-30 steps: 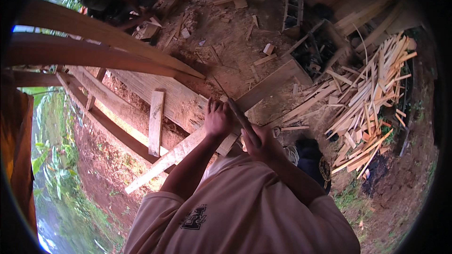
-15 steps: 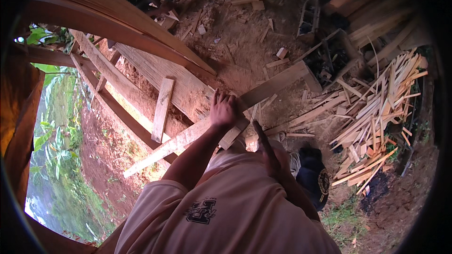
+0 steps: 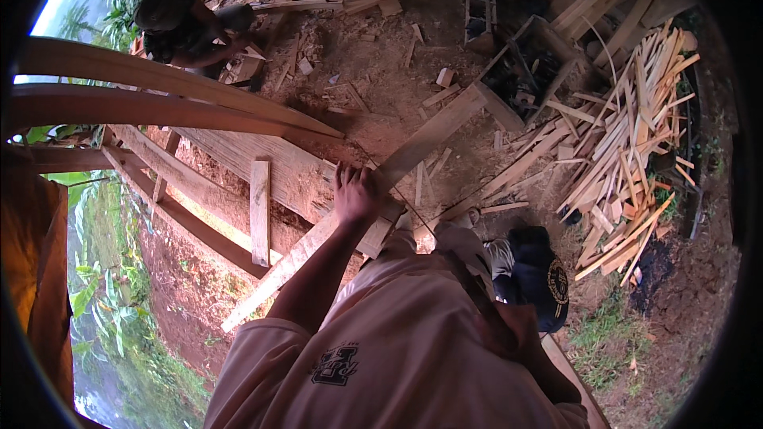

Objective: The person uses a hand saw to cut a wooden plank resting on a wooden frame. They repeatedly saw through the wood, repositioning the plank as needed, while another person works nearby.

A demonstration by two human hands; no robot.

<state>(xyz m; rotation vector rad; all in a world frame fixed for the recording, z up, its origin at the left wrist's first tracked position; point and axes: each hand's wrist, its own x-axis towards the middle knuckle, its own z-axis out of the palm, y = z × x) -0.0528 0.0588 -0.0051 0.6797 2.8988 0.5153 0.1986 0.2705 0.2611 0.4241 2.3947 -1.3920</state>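
My left hand [image 3: 355, 193] presses on a long plank [image 3: 435, 137] that runs slantwise from the lower left to the upper right. Its fingers reach over the far edge of the wood, spread a little. My right hand [image 3: 502, 329] is drawn back by my right side, closed round the dark end of what looks like a handsaw [image 3: 467, 280]. The blade is edge-on, a thin line passing just right of my left hand across the plank. A thick, wide board [image 3: 258, 155] lies under the plank, with a short wood piece [image 3: 261, 210] across its near side.
Offcut strips [image 3: 628, 151] are heaped at the right. Open wooden boxes [image 3: 524, 63] with dark contents stand beyond the plank's far end. Long beams [image 3: 183, 103] jut in from the left. A dark cap [image 3: 544, 278] is by my right side. Another person [image 3: 187, 28] crouches at the far left.
My right hand has pulled back toward my body with the saw, and more thin blade shows across the plank. My left hand stays on the plank. The whole view has shifted somewhat.
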